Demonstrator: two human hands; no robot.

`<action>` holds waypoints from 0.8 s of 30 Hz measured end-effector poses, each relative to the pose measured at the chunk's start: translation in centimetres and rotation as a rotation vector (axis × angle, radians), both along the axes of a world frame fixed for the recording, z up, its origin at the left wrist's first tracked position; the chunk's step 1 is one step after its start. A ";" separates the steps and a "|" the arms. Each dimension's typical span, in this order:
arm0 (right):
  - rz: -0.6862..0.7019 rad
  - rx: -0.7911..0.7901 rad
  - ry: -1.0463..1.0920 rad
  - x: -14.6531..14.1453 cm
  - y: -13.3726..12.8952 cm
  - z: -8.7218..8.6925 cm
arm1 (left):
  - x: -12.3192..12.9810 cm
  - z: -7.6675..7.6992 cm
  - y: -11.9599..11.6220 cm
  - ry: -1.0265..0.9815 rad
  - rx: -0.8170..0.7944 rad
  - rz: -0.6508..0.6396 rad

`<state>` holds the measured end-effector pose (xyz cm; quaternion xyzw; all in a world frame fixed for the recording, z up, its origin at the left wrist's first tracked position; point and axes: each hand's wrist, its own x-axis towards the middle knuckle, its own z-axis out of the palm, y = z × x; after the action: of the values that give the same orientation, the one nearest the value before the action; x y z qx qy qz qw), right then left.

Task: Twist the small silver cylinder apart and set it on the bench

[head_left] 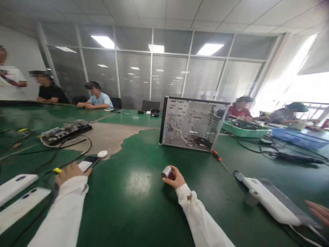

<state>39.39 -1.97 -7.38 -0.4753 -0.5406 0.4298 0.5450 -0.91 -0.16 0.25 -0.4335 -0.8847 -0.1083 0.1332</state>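
A small metallic cylinder (pixel 167 172) sits in the right hand (pixel 178 179), lying tilted, its curved side silver and shiny, with a dark reddish part toward the palm. The fingers hide much of that reddish part, and blur leaves any markings unreadable. The right hand is partly closed, thumb below and fingers above, gripping the cylinder over the green table (pixel 144 212); whether the cylinder touches the surface is hard to tell. Beyond this hand stands an open computer case (pixel 191 125), with an orange-handled screwdriver (pixel 218 157) lying to the hand's right, near the case's lower corner. Well to its left, the left hand (pixel 71 174) is spread palm down beside a phone (pixel 88 164); whether it holds anything cannot be told. A white round object (pixel 102 154) lies just past the phone. At the far right, another person's hand (pixel 318 212) is cut off by the edge.
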 end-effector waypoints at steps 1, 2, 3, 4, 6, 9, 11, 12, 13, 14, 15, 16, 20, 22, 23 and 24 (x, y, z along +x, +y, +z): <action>-0.006 0.001 -0.014 0.1 -0.1 0.2 | -0.8 0.2 -0.1 -0.050 -0.039 -0.010; -0.012 0.003 -0.025 0.2 -0.2 0.3 | -1.4 0.5 -0.2 -0.103 -0.090 -0.029; -0.018 0.007 -0.035 0.2 -0.3 0.5 | -1.8 0.7 -0.2 -0.116 -0.100 -0.068; -0.027 0.017 -0.042 0.3 -0.4 0.6 | -2.0 0.9 -0.2 -0.134 -0.115 -0.101; -0.033 0.028 -0.051 0.3 -0.5 0.7 | -1.8 1.2 0.1 -0.136 -0.113 -0.136; -0.045 0.031 -0.056 0.1 -0.4 0.5 | -0.8 1.5 0.6 -0.126 -0.080 -0.113; -0.058 0.034 -0.057 0.1 -0.2 0.2 | -0.3 1.7 0.8 -0.133 -0.074 -0.118; -0.058 0.036 -0.057 0.1 -0.1 0.0 | -0.2 1.9 0.9 -0.134 -0.075 -0.122; -0.054 0.038 -0.057 0.1 0.0 -0.1 | -0.2 2.0 0.9 -0.131 -0.079 -0.126; -0.050 0.039 -0.055 0.1 0.1 -0.3 | -0.1 2.1 1.0 -0.127 -0.082 -0.129; -0.046 0.040 -0.051 0.1 0.2 -0.4 | -0.1 2.2 0.9 -0.123 -0.086 -0.131; -0.042 0.041 -0.045 0.2 0.3 -0.5 | 0.0 2.3 0.9 -0.120 -0.090 -0.132; -0.032 0.036 -0.016 0.2 0.3 -0.5 | 0.6 2.6 0.6 -0.108 -0.099 -0.138; -0.032 0.032 -0.012 0.1 0.2 -0.3 | 0.8 2.7 0.5 -0.104 -0.098 -0.141; -0.033 0.030 -0.013 0.1 0.1 -0.1 | 0.8 2.7 0.5 -0.105 -0.099 -0.142; -0.035 0.028 -0.014 0.1 0.0 0.0 | 0.8 2.8 0.6 -0.109 -0.102 -0.143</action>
<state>39.50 -1.99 -7.38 -0.4802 -0.5421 0.4094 0.5550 -0.15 0.40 3.00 -0.4950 -0.8619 -0.0956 0.0544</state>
